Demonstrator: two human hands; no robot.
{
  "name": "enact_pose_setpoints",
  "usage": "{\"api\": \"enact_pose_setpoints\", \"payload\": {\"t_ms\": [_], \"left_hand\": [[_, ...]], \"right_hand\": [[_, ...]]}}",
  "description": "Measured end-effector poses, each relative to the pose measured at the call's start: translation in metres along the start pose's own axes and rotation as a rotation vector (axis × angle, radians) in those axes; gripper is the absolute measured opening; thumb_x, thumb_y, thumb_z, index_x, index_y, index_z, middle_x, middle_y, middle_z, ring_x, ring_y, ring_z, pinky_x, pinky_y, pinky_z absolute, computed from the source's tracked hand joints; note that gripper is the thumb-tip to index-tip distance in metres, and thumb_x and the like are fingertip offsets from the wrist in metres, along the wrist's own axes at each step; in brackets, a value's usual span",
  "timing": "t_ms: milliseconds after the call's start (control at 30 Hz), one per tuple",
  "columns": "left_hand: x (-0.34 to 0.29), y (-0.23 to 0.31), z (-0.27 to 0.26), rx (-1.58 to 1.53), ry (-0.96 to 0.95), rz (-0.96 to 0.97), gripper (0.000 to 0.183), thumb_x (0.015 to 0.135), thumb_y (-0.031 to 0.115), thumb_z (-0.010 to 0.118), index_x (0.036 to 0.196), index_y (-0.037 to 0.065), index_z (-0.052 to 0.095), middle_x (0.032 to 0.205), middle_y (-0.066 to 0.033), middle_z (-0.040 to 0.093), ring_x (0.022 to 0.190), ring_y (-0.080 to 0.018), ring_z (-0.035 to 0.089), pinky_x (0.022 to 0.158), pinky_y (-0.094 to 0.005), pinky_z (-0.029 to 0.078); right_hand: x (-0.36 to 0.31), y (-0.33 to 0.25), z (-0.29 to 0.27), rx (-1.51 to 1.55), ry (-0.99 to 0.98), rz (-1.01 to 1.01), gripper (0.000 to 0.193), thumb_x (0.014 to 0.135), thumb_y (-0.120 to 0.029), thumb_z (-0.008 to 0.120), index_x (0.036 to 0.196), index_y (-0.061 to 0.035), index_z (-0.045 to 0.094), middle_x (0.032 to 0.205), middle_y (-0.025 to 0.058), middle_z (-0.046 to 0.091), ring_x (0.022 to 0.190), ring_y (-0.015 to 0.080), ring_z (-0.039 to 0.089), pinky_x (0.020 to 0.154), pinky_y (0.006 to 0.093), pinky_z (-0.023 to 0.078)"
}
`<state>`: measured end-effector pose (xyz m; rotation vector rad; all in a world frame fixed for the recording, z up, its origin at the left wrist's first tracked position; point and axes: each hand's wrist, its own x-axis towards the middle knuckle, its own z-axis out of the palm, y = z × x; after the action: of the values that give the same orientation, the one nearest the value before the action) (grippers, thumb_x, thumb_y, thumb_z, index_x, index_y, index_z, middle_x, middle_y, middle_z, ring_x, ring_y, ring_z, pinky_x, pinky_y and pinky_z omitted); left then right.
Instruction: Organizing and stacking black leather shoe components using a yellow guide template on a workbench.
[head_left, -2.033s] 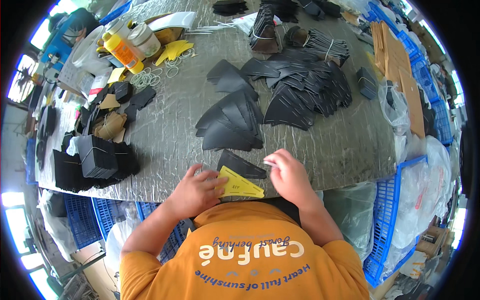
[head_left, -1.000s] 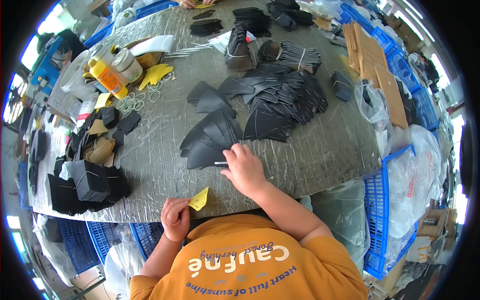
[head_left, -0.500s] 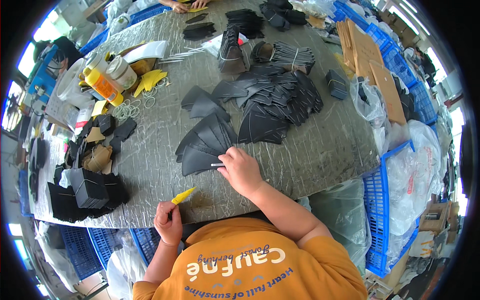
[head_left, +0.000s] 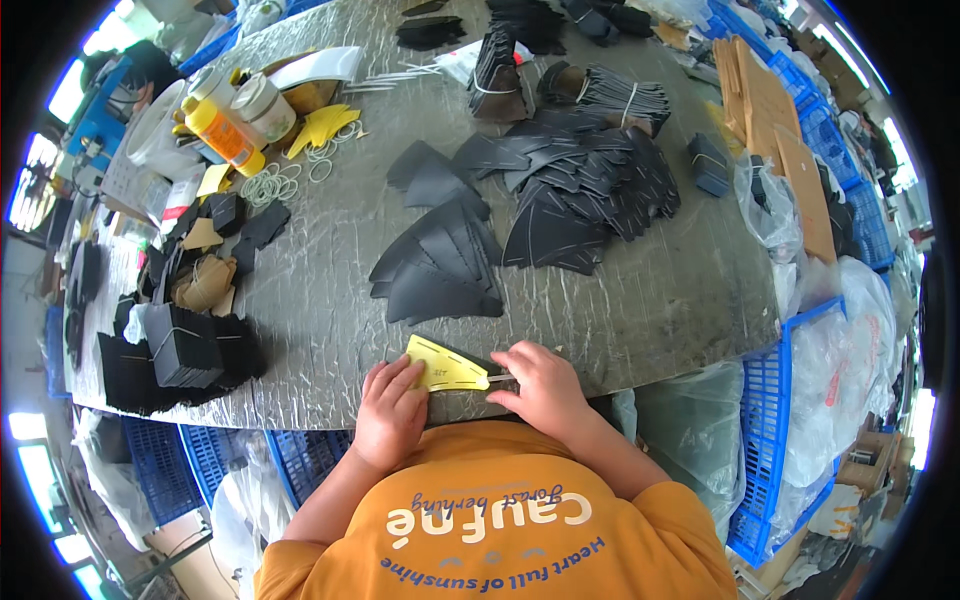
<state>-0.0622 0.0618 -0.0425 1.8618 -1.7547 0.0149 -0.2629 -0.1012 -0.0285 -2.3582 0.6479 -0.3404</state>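
Observation:
At the table's near edge my left hand (head_left: 392,410) is closed on a yellow fan-shaped template (head_left: 440,365) with slots along its sides, fingertips on its left end. A dark edge, apparently of a black piece, shows along the template's upper right side. My right hand (head_left: 540,385) pinches a thin whitish pen-like stick (head_left: 500,378), its tip at the template's narrow right end. Just beyond lies a fanned stack of black fan-shaped pieces (head_left: 440,270). Farther right is a heap of similar black pieces (head_left: 590,190), many bearing short pale marks.
At left stand a yellow bottle (head_left: 222,135), a jar (head_left: 265,108), rubber bands (head_left: 270,186) and a banded black stack (head_left: 182,348). Banded black bundles (head_left: 625,98) lie at the far side. Brown cardboard (head_left: 805,190) and a blue crate (head_left: 762,440) stand at right.
My right hand has drawn back from the fanned black stack to the near edge, still with the stick. The template has moved right and turned flat between my hands. The view has shifted.

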Motion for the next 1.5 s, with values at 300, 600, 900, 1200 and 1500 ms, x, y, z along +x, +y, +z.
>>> {"api": "enact_pose_setpoints", "payload": {"t_ms": [300, 600, 900, 1200, 1500], "left_hand": [[0.002, 0.006, -0.004, 0.014, -0.042, 0.006, 0.028, 0.071, 0.0, 0.072, 0.098, 0.005, 0.07, 0.115, -0.0137, 0.068, 0.115, -0.0374, 0.06, 0.098, -0.0511, 0.047], [0.004, 0.008, 0.002, 0.01, -0.025, -0.026, 0.027, 0.071, 0.001, 0.073, 0.098, 0.005, 0.07, 0.117, -0.0124, 0.067, 0.114, -0.037, 0.061, 0.096, -0.0501, 0.048], [0.014, -0.004, -0.014, -0.133, -0.118, -0.088, 0.031, 0.073, 0.002, 0.074, 0.103, 0.007, 0.071, 0.123, -0.0113, 0.066, 0.109, -0.0331, 0.061, 0.092, -0.045, 0.048], [0.037, -0.031, -0.033, -0.021, -0.383, -0.017, 0.044, 0.072, 0.018, 0.077, 0.115, 0.02, 0.071, 0.137, 0.0029, 0.06, 0.118, -0.0297, 0.054, 0.099, -0.0442, 0.044], [0.038, -0.035, -0.034, -0.013, -0.409, 0.001, 0.046, 0.071, 0.021, 0.079, 0.116, 0.021, 0.072, 0.138, 0.0052, 0.058, 0.121, -0.0292, 0.051, 0.101, -0.0451, 0.041]], "right_hand": [[-0.004, 0.01, -0.017, -0.088, -0.03, 0.15, 0.044, 0.074, -0.022, 0.083, 0.112, -0.0087, 0.067, 0.105, 0.0073, 0.063, 0.083, 0.0288, 0.068, 0.074, 0.0396, 0.055], [0.004, -0.005, 0.008, -0.004, 0.08, -0.04, 0.029, 0.074, -0.013, 0.08, 0.102, -0.0071, 0.072, 0.096, 0.005, 0.062, 0.077, 0.0258, 0.067, 0.067, 0.0389, 0.054], [0.005, -0.006, 0.008, 0.008, 0.082, 0.004, 0.026, 0.074, -0.013, 0.081, 0.099, -0.0071, 0.073, 0.093, 0.0046, 0.063, 0.076, 0.0264, 0.066, 0.066, 0.0389, 0.054], [0.006, -0.006, 0.009, 0.042, 0.095, 0.014, 0.025, 0.074, -0.012, 0.081, 0.097, -0.0072, 0.073, 0.092, 0.0054, 0.062, 0.075, 0.0278, 0.066, 0.065, 0.0395, 0.053], [0.005, -0.005, 0.01, 0.042, 0.077, 0.034, 0.028, 0.073, -0.013, 0.082, 0.099, -0.0074, 0.074, 0.094, 0.0057, 0.062, 0.078, 0.0276, 0.066, 0.067, 0.0399, 0.054]]}}
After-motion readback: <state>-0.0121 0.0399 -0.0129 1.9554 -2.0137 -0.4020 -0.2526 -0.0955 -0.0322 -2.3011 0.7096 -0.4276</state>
